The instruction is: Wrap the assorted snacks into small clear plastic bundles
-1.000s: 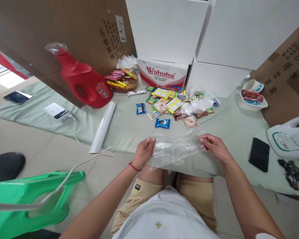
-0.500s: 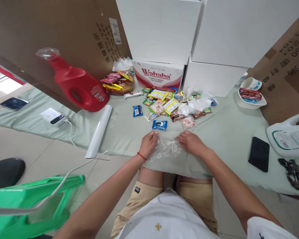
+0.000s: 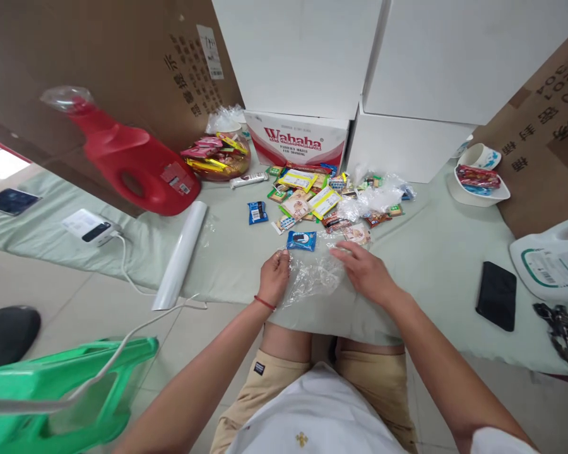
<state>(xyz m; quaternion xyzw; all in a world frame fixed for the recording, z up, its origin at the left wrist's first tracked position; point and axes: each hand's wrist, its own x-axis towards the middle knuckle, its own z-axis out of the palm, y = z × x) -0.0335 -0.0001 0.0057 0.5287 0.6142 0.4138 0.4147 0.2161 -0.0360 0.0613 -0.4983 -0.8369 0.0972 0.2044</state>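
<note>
A thin clear plastic bag (image 3: 315, 277) lies crumpled between my hands at the table's near edge. My left hand (image 3: 275, 277), a red string on its wrist, is closed in a pinch on the bag's left side. My right hand (image 3: 364, 271) is at the bag's right side with thumb and forefinger apart, close to the plastic. Just beyond the bag is a blue snack packet (image 3: 301, 240). Farther back spreads a pile of small wrapped snacks (image 3: 298, 202), with more crumpled clear plastic (image 3: 373, 198) over its right part. Another blue packet (image 3: 257, 213) lies left of the pile.
White boxes (image 3: 303, 57) and a Wahaha carton (image 3: 296, 140) stand behind the snacks. At left are a red jug (image 3: 137, 164), a snack bowl (image 3: 222, 165) and a film roll (image 3: 180, 255). A white dish (image 3: 478, 194), black phone (image 3: 497, 296) and white jug (image 3: 553, 258) are at right.
The right hand's fingers have spread from their earlier pinch and shifted slightly away from me. The bag has bunched toward the left hand, which still pinches it. The view has turned slightly.
</note>
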